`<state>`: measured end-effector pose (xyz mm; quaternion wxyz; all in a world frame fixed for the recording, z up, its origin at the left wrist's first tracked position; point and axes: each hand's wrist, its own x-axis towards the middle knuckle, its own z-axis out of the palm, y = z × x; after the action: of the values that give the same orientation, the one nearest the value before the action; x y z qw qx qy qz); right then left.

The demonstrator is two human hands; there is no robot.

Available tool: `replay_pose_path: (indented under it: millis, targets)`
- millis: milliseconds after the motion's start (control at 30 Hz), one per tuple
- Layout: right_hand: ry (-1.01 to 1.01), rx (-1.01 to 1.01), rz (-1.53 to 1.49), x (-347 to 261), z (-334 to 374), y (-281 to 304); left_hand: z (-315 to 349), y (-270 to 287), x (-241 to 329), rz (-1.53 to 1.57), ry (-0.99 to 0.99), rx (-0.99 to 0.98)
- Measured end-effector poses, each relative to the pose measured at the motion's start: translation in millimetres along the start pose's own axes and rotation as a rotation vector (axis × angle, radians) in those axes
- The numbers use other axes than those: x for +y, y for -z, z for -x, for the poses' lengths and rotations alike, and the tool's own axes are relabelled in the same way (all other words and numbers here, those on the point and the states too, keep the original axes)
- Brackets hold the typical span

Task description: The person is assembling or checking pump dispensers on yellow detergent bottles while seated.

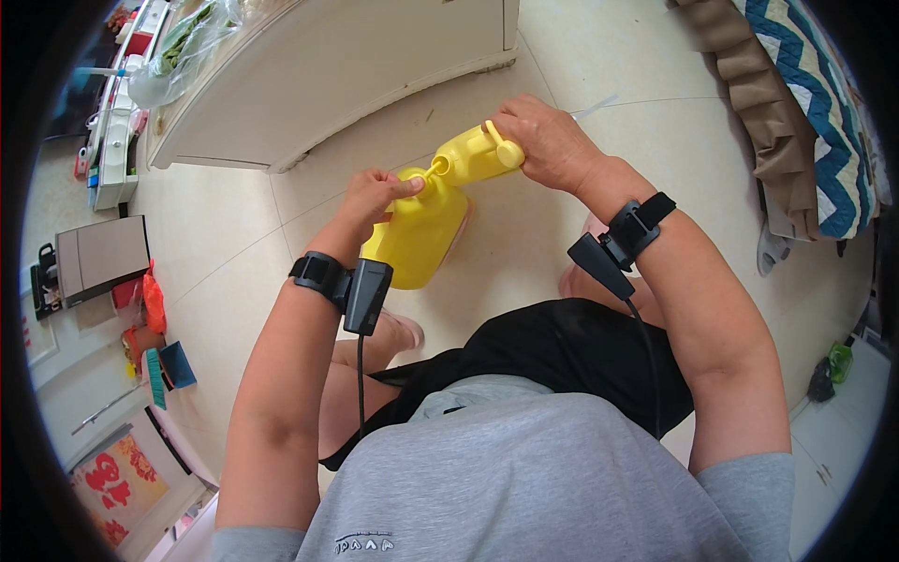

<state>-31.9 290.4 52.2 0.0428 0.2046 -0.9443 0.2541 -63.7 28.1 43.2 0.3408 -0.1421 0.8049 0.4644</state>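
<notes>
My left hand [379, 194] is closed around the neck of a large yellow jug [419, 242], its thumb lying along the top by the mouth. The jug is low in front of me, leaning a little. In my right hand [552, 140] is a smaller yellow jug [468, 157], tipped on its side and gripped at its far end. Its open mouth points left and sits right at the large jug's neck. A thin yellow strip or stream shows between the two mouths; I cannot tell which. A round yellow knob [509, 154] shows beside my right fingers.
A pale cabinet [375, 75] stands ahead, with a plastic bag [192, 51] on top. A bed with a brown skirt [773, 103] is at the right. A grey box [103, 253] and a teal brush [154, 379] are at the left. Cabled black devices [368, 295] are strapped to my wrists.
</notes>
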Motion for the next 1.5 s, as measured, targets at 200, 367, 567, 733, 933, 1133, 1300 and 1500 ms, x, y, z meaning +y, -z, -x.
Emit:
replay_pose_path:
  millis: [200,367,567,733,933,1133,1300,1500]
  targets:
    - [0.019,0.006,0.010,-1.9,-0.5,0.3,4.5,9.4,3.6,0.024,0.015,-0.190]
    - [0.013,0.005,0.013,-3.9,-2.3,2.3,4.7,0.4,5.8,0.053,-0.003,-0.043]
    - [0.019,0.002,0.017,-7.3,-3.9,2.6,-9.9,-2.5,-5.9,0.020,-0.011,0.026]
    - [0.025,-0.007,0.012,-3.6,-1.5,2.6,-7.7,-0.4,-2.3,-0.013,-0.030,0.026]
    - [0.019,-0.035,0.017,-3.6,-0.5,5.1,-3.6,11.1,-1.5,0.065,0.023,-0.130]
    - [0.016,-0.024,0.002,-7.0,-2.4,6.0,-1.7,10.2,1.7,0.032,0.041,-0.205]
    - [0.041,-0.016,-0.006,-8.0,-3.8,6.6,-1.8,-1.3,0.7,0.002,0.012,-0.015]
    - [0.049,-0.025,0.012,-9.3,-2.9,5.3,-10.9,-0.7,-5.7,-0.026,-0.029,0.023]
